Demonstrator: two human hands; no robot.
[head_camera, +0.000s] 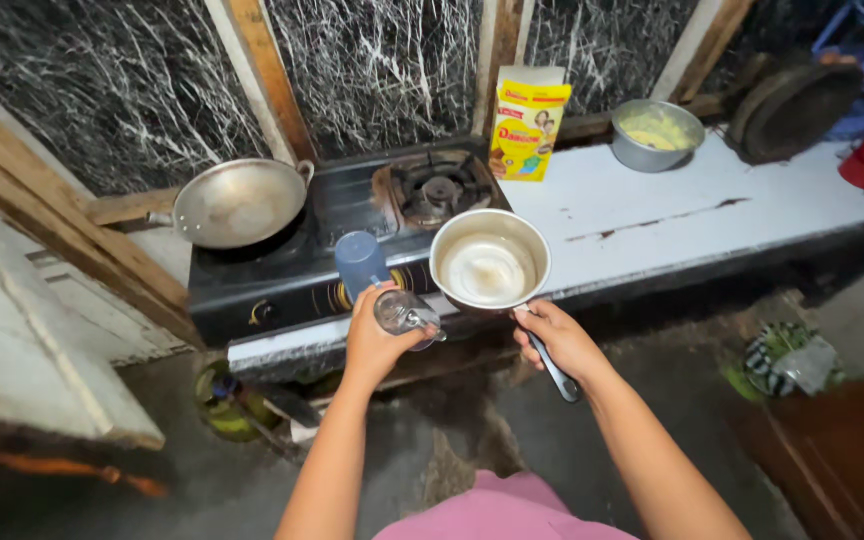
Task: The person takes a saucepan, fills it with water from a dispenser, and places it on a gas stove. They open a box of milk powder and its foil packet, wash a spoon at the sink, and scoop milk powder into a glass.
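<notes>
Head view: two bare arms reach from below toward a stove [352,225] set against a black marbled wall.
Carton: yellow upright box [528,122] with red, green and blue patches, leaning on the wall beyond the right grip, just right of the burner [439,190].
Left grip: the left hand [377,340] is clenched around a clear bottle [404,312], which lies tilted, its end pointing right toward the pan.
Cap: a blue cup-shaped cap [360,262] stands just above the left grip, touching the bottle's upper end.
Right grip: the right hand [560,338] grasps the dark handle [555,368] of a saucepan [490,264]; the handle's end sticks out below the fingers.
Saucepan: metal bowl up and left of the right grip, held over the stove's front edge, with whitish liquid inside; the bottle sits just beside its left rim.
Wok: grey wok [237,203] on the left burner, beyond the left grip.
Worktop: white worktop [692,205] to the right of the right grip, carrying a metal bowl [657,134] with yellow contents, well apart from both hands.
</notes>
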